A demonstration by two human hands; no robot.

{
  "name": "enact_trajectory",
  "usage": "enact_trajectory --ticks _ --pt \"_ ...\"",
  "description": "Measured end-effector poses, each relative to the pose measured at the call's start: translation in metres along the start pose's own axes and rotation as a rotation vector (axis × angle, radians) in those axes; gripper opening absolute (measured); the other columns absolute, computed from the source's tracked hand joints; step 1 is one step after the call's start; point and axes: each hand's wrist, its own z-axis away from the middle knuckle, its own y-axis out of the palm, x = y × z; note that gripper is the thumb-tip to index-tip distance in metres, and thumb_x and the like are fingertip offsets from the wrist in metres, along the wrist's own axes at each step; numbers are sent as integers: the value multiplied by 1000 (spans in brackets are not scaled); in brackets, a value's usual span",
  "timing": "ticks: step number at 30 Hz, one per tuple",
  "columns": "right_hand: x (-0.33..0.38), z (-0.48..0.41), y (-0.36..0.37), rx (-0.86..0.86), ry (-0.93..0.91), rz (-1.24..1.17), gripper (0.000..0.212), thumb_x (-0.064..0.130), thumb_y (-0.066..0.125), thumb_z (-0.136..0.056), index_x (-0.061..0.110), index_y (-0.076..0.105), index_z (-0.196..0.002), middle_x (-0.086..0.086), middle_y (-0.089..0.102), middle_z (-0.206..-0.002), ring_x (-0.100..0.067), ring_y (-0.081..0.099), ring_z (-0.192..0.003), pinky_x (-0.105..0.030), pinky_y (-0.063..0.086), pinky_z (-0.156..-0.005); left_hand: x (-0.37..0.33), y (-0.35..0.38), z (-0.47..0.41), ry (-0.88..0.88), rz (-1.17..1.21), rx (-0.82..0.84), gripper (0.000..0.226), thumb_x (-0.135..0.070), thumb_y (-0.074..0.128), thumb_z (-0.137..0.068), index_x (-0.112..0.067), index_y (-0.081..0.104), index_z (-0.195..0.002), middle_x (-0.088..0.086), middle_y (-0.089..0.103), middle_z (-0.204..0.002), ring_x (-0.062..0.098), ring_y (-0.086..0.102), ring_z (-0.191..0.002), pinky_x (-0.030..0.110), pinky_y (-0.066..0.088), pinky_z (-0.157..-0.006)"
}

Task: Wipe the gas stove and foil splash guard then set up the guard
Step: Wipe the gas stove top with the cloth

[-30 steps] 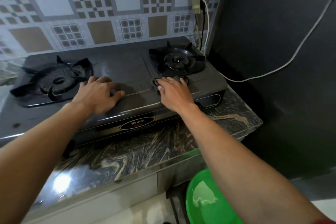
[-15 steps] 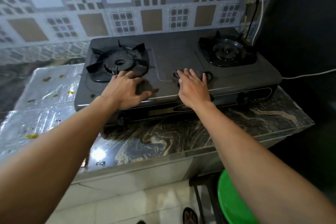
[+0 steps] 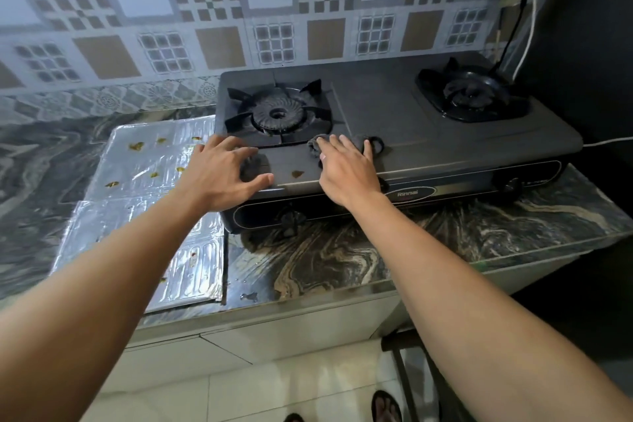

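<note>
1. Both hands slid leftward along the stove [image 3: 394, 120] front since before.
2. Right hand [image 3: 346, 169] fingers [image 3: 330, 147] flat, pressing the dark cloth [image 3: 356, 141]; left hand [image 3: 222, 175] spread, empty.
3. Brown stain [image 3: 297, 174] lies between hands, just left of the cloth.
4. Foil guard [image 3: 147, 202] flat on bench [image 3: 342, 250], left.

One stove [image 3: 411, 134] with two burners [image 3: 277, 113] [image 3: 471, 96], two knobs [image 3: 291, 217] [image 3: 510, 186]. One foil guard [image 3: 144, 202] lying flat, about seven yellowish spots on it. One dark cloth [image 3: 346, 142]. Two hands [image 3: 219, 175] [image 3: 346, 171]. One brown stain [image 3: 297, 174] on the stove top. Two cords [image 3: 513, 31] [image 3: 531, 17] at the wall. Two feet [image 3: 387, 406] [image 3: 294, 417] below.
</note>
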Motion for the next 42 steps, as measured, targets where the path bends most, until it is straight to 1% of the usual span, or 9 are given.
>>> enact_trajectory --ticks 7,18,23,27,29,32,35,38,42 --pt "41 1 18 -12 -25 6 48 21 31 -103 21 34 -151 -4 35 -157 -20 21 -149 -56 4 -119 35 0 19 -27 46 94 107 -95 31 -68 -25 48 -146 5 45 -150 30 34 -135 53 35 -104" --pt "101 -6 33 71 -188 -44 50 15 36 -101 25 35 -150 0 35 -157 -18 20 -149 -55 3 -119 63 -1 32 -63 101 157 93 -81 29 -75 -30 38 -152 7 36 -157 33 32 -141 59 34 -109" --pt "95 -5 22 186 -331 -91 59 7 39 -96 33 39 -148 3 31 -159 -15 17 -149 -52 2 -121 69 1 36 -85 128 185 97 -84 27 -70 -33 33 -153 9 31 -160 35 30 -143 61 31 -110" --pt "70 6 14 216 -418 -129 57 9 40 -97 38 40 -147 7 31 -159 -9 16 -149 -45 2 -122 75 3 38 -91 158 188 91 -80 31 -76 -33 31 -154 9 28 -161 37 27 -144 63 29 -112" --pt "56 10 14 189 -391 -140 54 11 41 -100 37 40 -147 7 32 -158 -9 17 -149 -44 2 -122 75 4 39 -90 159 177 85 -75 36 -79 -34 31 -154 9 28 -161 37 27 -144 63 28 -112" --pt "48 14 16 93 -229 -175 46 16 38 -103 30 41 -147 4 38 -156 -11 21 -148 -46 4 -122 76 6 41 -101 175 159 84 -73 41 -80 -34 32 -154 9 27 -161 36 26 -145 60 28 -114" --pt "64 10 21 15 -108 -141 35 12 39 -101 18 45 -135 -5 53 -140 -21 35 -142 -52 10 -120 80 5 44 -112 192 150 86 -74 43 -79 -32 34 -154 10 27 -161 36 26 -145 58 29 -114" --pt "98 1 32 16 -157 -97 35 10 40 -98 17 48 -132 -3 54 -135 -22 39 -138 -55 13 -118 81 6 45 -122 191 170 87 -75 41 -79 -32 34 -154 9 27 -161 36 27 -145 58 30 -113" --pt "134 -5 41 57 -276 -48 55 6 43 -94 22 39 -147 0 39 -154 -19 24 -147 -55 10 -120 81 6 44 -134 224 186 90 -77 40 -77 -31 34 -153 10 29 -160 36 28 -144 59 32 -112"
